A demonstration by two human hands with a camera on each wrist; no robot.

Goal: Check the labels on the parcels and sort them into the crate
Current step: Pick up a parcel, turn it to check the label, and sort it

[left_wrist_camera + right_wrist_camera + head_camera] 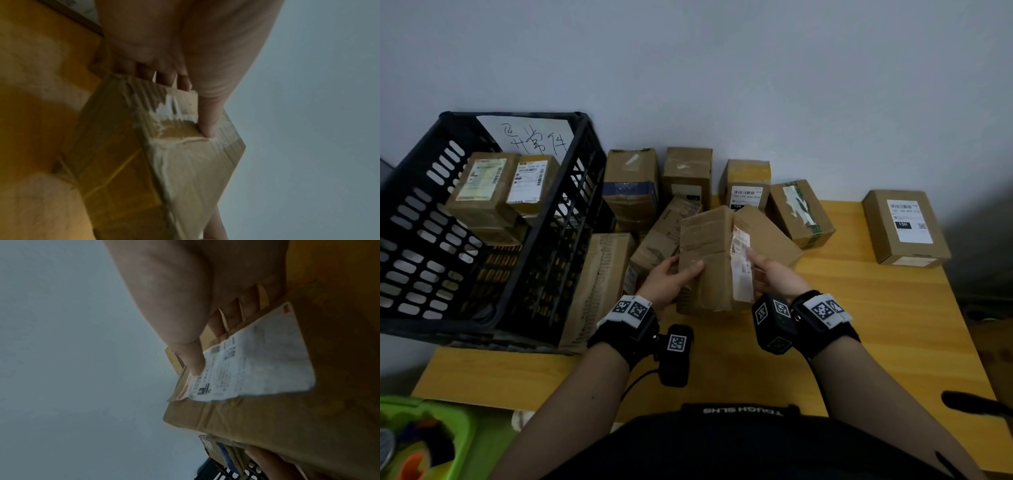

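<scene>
Head view: left hand [667, 278] and right hand [774, 274] are gripping one taped box [709, 263] from either side above the table [859, 335], thumbs on top, white label [741, 267] facing right. Beyond it, more boxes are standing along the wall; left, the black crate [544, 240] is holding two labelled boxes.

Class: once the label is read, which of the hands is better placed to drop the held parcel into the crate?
Left. The left hand grips the parcel on the side nearer the crate; the right hand is farther away.
</scene>
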